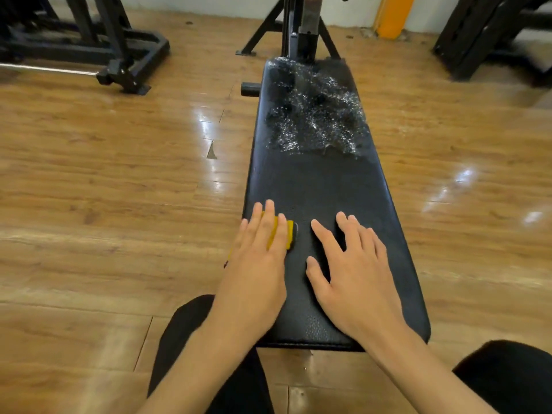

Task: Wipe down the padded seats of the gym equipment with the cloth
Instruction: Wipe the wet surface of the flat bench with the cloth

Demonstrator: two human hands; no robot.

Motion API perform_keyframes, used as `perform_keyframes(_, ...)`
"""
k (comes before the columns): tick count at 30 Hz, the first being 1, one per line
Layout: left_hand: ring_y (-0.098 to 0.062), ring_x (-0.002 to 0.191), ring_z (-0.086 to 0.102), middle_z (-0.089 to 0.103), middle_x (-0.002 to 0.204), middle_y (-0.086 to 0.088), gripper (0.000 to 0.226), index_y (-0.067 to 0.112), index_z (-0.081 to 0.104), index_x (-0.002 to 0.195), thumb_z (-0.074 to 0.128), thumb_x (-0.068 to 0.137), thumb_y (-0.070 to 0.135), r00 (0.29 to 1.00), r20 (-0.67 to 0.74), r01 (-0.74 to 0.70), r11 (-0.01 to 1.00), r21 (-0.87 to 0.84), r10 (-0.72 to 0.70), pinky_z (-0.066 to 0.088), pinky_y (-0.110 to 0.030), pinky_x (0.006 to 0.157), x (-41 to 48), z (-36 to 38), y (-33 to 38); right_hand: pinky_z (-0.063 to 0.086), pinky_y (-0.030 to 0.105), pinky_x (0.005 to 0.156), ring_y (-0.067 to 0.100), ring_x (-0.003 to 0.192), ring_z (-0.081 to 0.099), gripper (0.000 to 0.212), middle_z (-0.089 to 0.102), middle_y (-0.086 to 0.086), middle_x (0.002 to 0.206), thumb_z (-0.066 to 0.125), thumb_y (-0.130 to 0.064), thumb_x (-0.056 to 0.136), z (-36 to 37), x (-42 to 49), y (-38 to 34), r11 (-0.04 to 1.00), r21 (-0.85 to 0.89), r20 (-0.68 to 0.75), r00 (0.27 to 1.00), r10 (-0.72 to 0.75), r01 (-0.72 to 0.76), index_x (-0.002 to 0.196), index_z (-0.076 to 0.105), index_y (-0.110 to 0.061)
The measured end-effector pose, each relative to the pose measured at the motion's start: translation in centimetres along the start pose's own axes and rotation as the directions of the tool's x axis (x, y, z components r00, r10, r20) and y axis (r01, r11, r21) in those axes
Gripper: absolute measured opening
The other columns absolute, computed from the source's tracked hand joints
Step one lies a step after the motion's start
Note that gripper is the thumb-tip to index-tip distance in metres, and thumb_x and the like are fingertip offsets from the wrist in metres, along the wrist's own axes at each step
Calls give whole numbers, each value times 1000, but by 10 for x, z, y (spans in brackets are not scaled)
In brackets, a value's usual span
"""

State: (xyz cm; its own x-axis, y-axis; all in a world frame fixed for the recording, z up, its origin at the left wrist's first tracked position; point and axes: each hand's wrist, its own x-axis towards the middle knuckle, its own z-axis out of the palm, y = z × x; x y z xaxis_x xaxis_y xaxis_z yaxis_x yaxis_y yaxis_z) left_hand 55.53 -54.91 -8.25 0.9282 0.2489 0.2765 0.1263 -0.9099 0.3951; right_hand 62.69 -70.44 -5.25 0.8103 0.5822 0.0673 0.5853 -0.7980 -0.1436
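Observation:
A long black padded bench seat (322, 186) runs away from me down the middle of the view. Its far half is covered with glistening wet foam or droplets (313, 115). My left hand (257, 264) lies flat with straight fingers on a yellow cloth (288, 234) at the near left edge of the pad, pressing it down. Most of the cloth is hidden under the hand. My right hand (355, 273) rests flat on the bare pad beside it, fingers spread, holding nothing.
Glossy wooden floor (104, 180) surrounds the bench. A black upright frame (298, 28) stands at the bench's far end. Black machine bases sit at far left (125, 55) and far right (484, 37). My dark-clothed knees (185, 330) flank the near end.

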Motion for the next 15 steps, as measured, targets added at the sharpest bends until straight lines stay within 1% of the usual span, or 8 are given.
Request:
perform_keyframes(2, -36, 154, 20, 27, 164, -21, 64, 0, 36, 153, 58, 93, 6, 998, 45, -50, 994, 93, 45, 15, -45, 124, -1, 1, 8, 25, 46, 120, 26, 147, 27, 56, 38, 10, 155, 28, -44, 97, 3, 0, 4, 998, 57, -60, 998, -7, 11, 148, 42, -27)
perform_keyframes(4, -38, 152, 25, 30, 162, -22, 60, 0, 37, 153, 55, 96, 9, 988, 89, -136, 979, 149, 124, 17, -44, 123, 27, 7, 10, 32, 43, 116, 22, 141, 37, 49, 48, 7, 147, 33, -30, 97, 7, 1, 9, 975, 223, -141, 989, 36, -4, 140, 53, -19)
perform_keyframes(7, -38, 155, 15, 21, 165, -23, 53, 1, 30, 156, 39, 106, 17, 947, 221, -260, 961, 92, 235, 15, -48, 127, 77, 19, 20, 40, 30, 107, 15, 125, 52, 39, 58, 0, 131, 42, -10, 96, 6, 7, 21, 837, 547, -257, 950, 176, -7, 130, 60, -16)
perform_keyframes(9, -33, 157, 1, 8, 169, -18, 55, 5, 22, 159, 33, 110, 27, 922, 288, -284, 957, 53, 257, 5, -45, 128, 91, 19, 32, 41, 24, 101, 8, 118, 54, 40, 62, -5, 123, 46, -1, 96, 1, 16, 27, 769, 639, -269, 935, 231, -6, 129, 60, -20)
perform_keyframes(11, -29, 157, -6, 1, 171, -13, 57, 8, 22, 160, 33, 109, 32, 935, 239, -254, 965, -68, 263, -4, -39, 126, 84, 11, 36, 41, 29, 104, 5, 119, 52, 38, 61, -6, 126, 47, -5, 98, -3, 31, 29, 747, 665, -265, 933, 242, -5, 131, 57, -23)
perform_keyframes(12, -26, 157, -6, 1, 171, -10, 59, 9, 24, 160, 31, 106, 32, 952, 188, -221, 968, -121, 241, -7, -37, 126, 75, 4, 33, 39, 34, 108, 8, 126, 49, 37, 58, -3, 132, 48, -11, 100, -5, 39, 30, 766, 643, -273, 935, 226, 3, 135, 55, -22)
perform_keyframes(14, -23, 158, -3, 5, 171, -6, 70, 11, 26, 160, 22, 94, 36, 979, 128, -134, 974, -181, 158, -8, -32, 126, 53, -8, 22, 30, 42, 117, 18, 142, 36, 43, 46, 2, 149, 46, -31, 102, -7, 54, 24, 851, 525, -259, 958, 126, 30, 144, 48, -24)
perform_keyframes(15, -21, 158, 0, 9, 170, -6, 75, 11, 27, 159, 21, 89, 36, 985, 119, -97, 975, -202, 123, -7, -31, 126, 43, -12, 16, 25, 42, 119, 22, 147, 28, 49, 39, 4, 155, 43, -42, 101, -8, 61, 18, 888, 457, -213, 976, 52, 52, 147, 45, -28)
